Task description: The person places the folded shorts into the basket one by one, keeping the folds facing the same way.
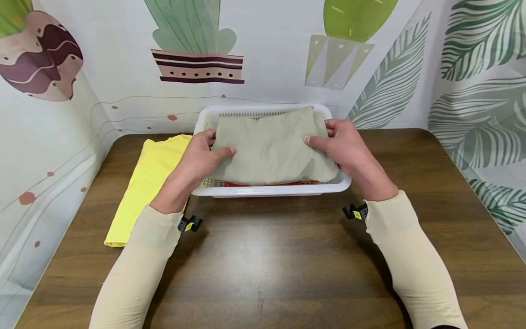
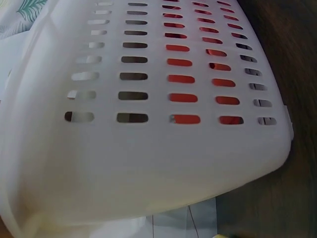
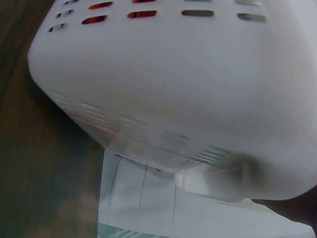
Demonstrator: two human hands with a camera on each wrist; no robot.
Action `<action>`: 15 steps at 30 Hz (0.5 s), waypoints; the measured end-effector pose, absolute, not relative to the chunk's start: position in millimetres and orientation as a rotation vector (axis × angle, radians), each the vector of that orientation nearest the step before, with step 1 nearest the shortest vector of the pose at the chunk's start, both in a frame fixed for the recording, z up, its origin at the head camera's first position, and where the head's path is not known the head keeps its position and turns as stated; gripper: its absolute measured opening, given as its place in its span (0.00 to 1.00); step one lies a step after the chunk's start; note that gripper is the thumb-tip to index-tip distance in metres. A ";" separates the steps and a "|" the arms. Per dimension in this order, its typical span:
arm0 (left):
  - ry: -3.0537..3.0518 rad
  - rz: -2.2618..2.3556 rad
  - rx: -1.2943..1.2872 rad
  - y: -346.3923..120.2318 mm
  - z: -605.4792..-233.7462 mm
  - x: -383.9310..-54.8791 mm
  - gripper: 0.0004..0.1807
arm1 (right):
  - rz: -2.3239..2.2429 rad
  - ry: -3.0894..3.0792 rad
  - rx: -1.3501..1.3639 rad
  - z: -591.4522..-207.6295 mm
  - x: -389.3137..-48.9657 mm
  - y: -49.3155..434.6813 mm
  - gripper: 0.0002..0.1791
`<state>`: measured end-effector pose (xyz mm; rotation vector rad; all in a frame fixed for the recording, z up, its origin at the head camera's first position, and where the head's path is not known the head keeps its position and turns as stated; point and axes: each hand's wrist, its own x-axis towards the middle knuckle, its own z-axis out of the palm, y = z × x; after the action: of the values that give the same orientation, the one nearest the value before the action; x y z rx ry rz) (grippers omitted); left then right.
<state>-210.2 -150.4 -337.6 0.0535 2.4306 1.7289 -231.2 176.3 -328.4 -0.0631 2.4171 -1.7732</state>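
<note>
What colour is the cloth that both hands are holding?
The cloth is plain greyish green; it shows best in the head view.

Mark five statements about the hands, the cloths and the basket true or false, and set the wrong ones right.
1. The left hand and the right hand both grip the grey cloth. True.
2. The basket is black. False: it is white.
3. The yellow cloth lies on the table. True.
4. The yellow cloth lies to the right of the basket. False: it lies to the left.
5. Something red shows through the basket's side. True.
</note>
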 end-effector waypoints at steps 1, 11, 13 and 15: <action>2.433 1.724 0.057 -150.1 -338.1 -210.3 0.24 | -1.748 2.439 -0.063 -328.2 -230.7 175.6 0.20; 2.482 1.621 0.074 -147.2 -339.2 -210.3 0.23 | -1.554 2.642 -0.145 -331.8 -229.0 171.5 0.19; 2.488 1.611 0.082 -147.0 -339.8 -210.0 0.23 | -1.478 2.712 -0.186 -332.1 -228.1 170.6 0.20; 2.501 1.598 0.089 -146.6 -340.2 -209.7 0.23 | -1.418 2.763 -0.216 -332.5 -227.6 169.9 0.21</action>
<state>-209.7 -146.6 -340.2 0.0891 2.5008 1.5976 -227.6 169.9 -332.5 -0.2161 2.7630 -1.4179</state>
